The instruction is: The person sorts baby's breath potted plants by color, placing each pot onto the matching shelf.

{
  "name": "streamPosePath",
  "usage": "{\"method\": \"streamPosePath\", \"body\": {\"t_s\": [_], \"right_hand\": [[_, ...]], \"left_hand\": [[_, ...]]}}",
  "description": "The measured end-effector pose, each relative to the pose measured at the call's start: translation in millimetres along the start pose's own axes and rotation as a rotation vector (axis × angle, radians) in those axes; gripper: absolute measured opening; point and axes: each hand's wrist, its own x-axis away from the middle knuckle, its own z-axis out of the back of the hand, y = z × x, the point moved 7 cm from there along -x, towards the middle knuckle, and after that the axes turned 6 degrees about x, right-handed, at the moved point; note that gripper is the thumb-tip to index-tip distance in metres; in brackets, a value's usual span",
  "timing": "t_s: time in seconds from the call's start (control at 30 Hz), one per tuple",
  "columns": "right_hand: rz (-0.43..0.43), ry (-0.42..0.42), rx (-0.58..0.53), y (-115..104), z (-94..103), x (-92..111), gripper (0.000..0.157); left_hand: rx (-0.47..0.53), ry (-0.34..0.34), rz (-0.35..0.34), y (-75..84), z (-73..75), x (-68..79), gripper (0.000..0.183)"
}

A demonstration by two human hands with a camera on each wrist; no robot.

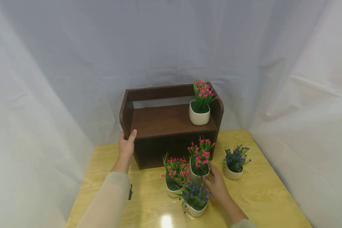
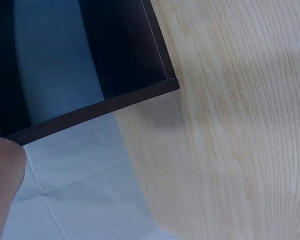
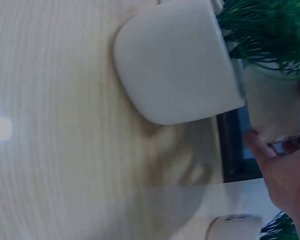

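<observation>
My left hand (image 1: 126, 147) grips the left side panel of a dark brown two-tier shelf (image 1: 159, 122), thumb over the panel's front edge; the left wrist view shows only a bit of that hand (image 2: 5, 170) at the panel. With my right hand (image 1: 216, 185) I hold a white pot of pink flowers (image 1: 199, 158) in front of the shelf's lower opening. In the right wrist view, my thumb and fingers are around this white pot (image 3: 275, 105). Beside it on the left stands another pot of pink flowers (image 1: 175, 177), and nearer me a pot of purple flowers (image 1: 195, 199).
A third pot of pink flowers (image 1: 200, 110) stands on the upper tier at the right end. Another pot of purple flowers (image 1: 235, 163) is on the wooden table (image 1: 265, 199), right of my right hand. White sheeting (image 1: 165, 41) hangs behind and on both sides.
</observation>
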Motion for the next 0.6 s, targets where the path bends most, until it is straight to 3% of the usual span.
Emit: {"method": "streamPosePath", "body": {"t_s": [0.33,0.6], "right_hand": [[0.049,0.023,-0.018,-27.1,16.3,-0.9,0.082],[0.067,-0.044,-0.131,-44.1,24.1,-4.2,0.082]], "left_hand": [[-0.007,-0.007,0.010,1.2,0.7,-0.1,0.059],[0.000,-0.009,0.006,-0.3,-0.2,0.6,0.058]]}}
